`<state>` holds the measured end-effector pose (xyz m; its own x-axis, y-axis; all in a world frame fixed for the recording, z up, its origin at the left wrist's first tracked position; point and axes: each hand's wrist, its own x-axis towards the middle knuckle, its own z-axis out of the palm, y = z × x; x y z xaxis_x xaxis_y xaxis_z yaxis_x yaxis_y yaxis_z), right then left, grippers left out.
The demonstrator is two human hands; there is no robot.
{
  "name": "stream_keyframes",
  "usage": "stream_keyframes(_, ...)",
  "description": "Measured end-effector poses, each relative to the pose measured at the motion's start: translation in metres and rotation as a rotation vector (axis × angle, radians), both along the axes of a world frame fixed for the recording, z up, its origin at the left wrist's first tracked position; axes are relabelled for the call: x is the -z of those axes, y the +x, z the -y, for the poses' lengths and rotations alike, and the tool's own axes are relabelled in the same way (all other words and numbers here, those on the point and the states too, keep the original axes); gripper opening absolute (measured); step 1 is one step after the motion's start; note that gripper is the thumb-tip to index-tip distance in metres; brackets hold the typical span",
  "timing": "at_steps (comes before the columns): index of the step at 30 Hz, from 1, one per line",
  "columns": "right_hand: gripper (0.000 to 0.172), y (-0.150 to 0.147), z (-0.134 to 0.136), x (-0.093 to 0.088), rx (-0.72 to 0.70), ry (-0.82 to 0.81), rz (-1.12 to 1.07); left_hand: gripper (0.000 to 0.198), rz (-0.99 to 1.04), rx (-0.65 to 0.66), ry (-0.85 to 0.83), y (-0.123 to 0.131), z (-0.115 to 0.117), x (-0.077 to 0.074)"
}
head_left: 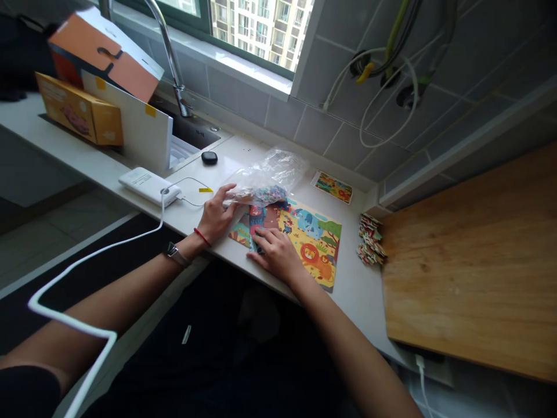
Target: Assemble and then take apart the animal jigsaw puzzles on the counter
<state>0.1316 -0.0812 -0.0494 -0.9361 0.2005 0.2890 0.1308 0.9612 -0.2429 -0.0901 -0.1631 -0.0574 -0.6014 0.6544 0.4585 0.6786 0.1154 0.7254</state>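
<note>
A colourful animal jigsaw puzzle [315,241] with lions and elephants lies on the white counter. A clear plastic bag [285,165] with small multicoloured pieces in its lower part rests over the puzzle's far left edge. My left hand [216,216], with a red cord and a watch at the wrist, is closed on the near left end of this bag. Over the puzzle's left part is my right hand [276,251], fingers bent and thumb close to them. Something dark and patterned shows between its thumb and fingers, too small to name.
Stacked puzzle pieces [369,239] stand by a wooden board [470,261] on the right. A small picture card [333,187] lies near the wall. Leftward are a black case [209,157], a white power bank [149,186] with a cable, boxes [80,110] and a sink [195,132].
</note>
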Motion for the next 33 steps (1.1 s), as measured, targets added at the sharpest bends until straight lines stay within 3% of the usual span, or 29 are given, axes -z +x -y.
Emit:
stream_keyframes(5, 0.038, 0.002, -0.005, 0.007, -0.027, -0.025, -0.118, 0.047, 0.204, -0.032, 0.059, -0.005, -0.002, -0.001)
stream_keyframes(9, 0.028, 0.006, -0.01, 0.005, 0.021, -0.185, -0.208, 0.048, 0.236, -0.017, 0.069, -0.004, -0.004, -0.002)
stream_keyframes(12, 0.021, 0.009, -0.018, 0.003, 0.034, -0.341, -0.261, 0.044, 0.137, -0.005, 0.02, 0.0, -0.003, -0.005)
stream_keyframes(15, 0.02, 0.011, -0.023, 0.002, -0.008, -0.397, -0.254, 0.04, 0.009, 0.042, -0.037, 0.002, 0.0, -0.008)
stream_keyframes(19, 0.02, 0.01, -0.032, 0.001, -0.006, -0.474, -0.293, 0.055, -0.116, 0.072, -0.081, 0.005, 0.002, -0.009)
stream_keyframes(22, 0.023, 0.01, -0.042, 0.006, 0.079, -0.575, -0.418, 0.061, -0.205, 0.01, -0.084, 0.018, 0.007, -0.013)
stream_keyframes(26, 0.02, 0.011, -0.053, 0.013, 0.145, -0.624, -0.438, 0.051, -0.39, -0.108, 0.006, 0.053, 0.023, -0.017)
stream_keyframes(27, 0.021, 0.011, -0.055, 0.014, 0.146, -0.636, -0.436, 0.047, -0.441, -0.077, 0.003, 0.062, 0.027, -0.018)
stream_keyframes(29, 0.022, 0.01, -0.057, 0.014, 0.153, -0.67, -0.454, 0.04, -0.474, 0.104, -0.07, 0.075, 0.032, -0.02)
stream_keyframes(33, 0.019, 0.01, -0.062, 0.012, 0.23, -0.756, -0.53, 0.043, -0.325, 0.5, -0.346, 0.082, 0.02, -0.023)
